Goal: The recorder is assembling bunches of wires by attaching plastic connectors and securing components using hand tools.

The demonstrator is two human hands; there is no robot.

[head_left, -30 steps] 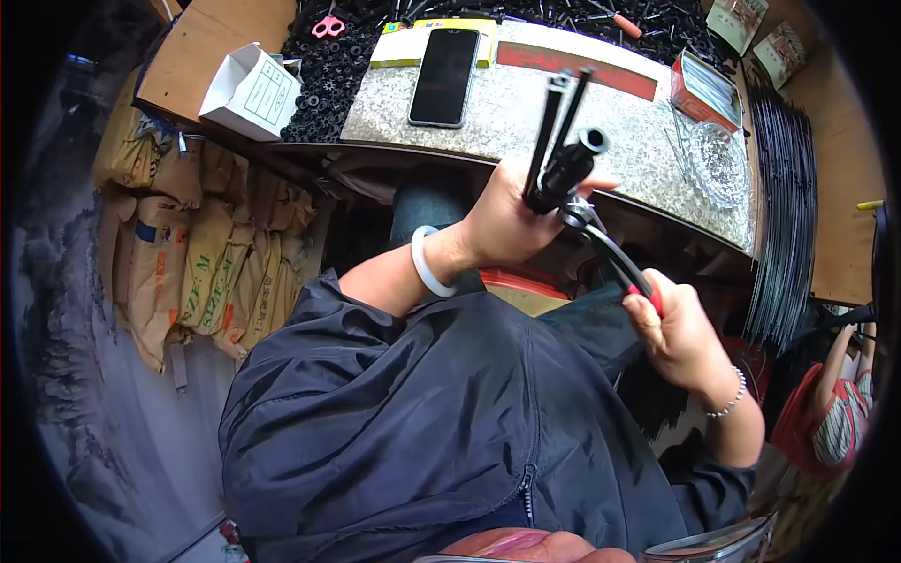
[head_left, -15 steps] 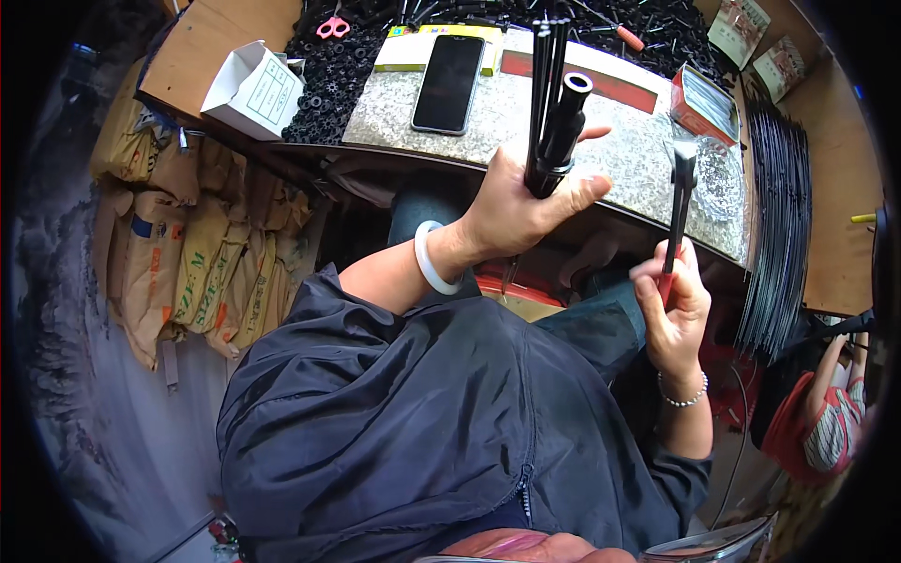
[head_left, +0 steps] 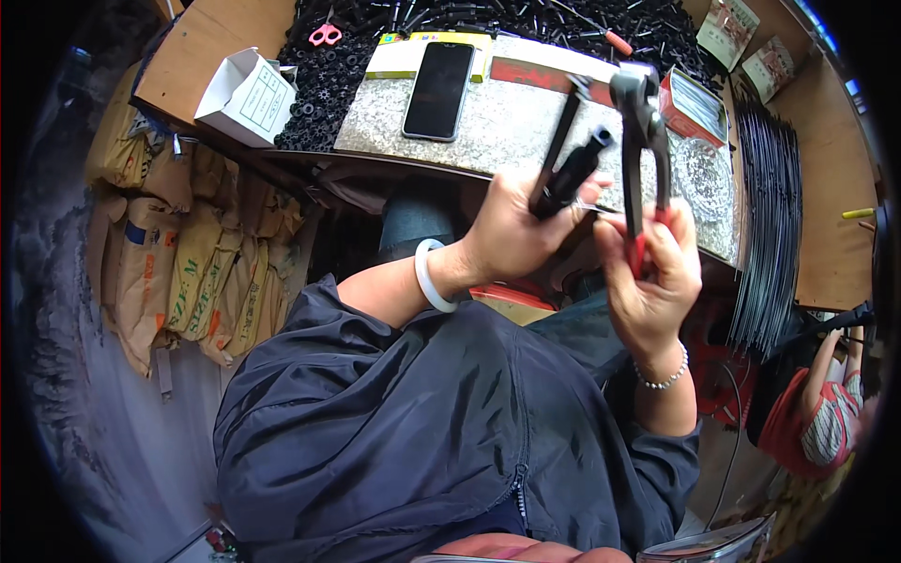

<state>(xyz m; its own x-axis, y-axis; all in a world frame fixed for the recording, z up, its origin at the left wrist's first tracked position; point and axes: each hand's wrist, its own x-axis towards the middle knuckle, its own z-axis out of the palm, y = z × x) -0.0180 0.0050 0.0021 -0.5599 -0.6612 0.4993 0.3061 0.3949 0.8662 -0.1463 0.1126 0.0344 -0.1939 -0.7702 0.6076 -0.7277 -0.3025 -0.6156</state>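
1. In the head view, your left forearm angles up from the sleeve, a white bangle (head_left: 433,276) round the wrist, and your left hand (head_left: 511,230) is raised in front of the bench's near edge.
2. That hand is wrapped around a black tube (head_left: 574,171) and the thin black rods (head_left: 565,136) beside it; their ends point up and away from you, tilted a little to the right.
3. Your right forearm rises steeply, elbow bent, with a beaded bracelet (head_left: 666,375) at the wrist.
4. Your right hand (head_left: 657,277) grips the red-handled pliers (head_left: 632,169) low on the handles, head upward and nearly upright, just right of the tube. The handles stand slightly apart.
5. Your two hands are near each other at about the same level; blur hides whether their fingertips touch.
6. Beyond them, the speckled bench top (head_left: 507,136) carries a dark phone (head_left: 439,91) on the left and a clear dish (head_left: 710,178) on the right.
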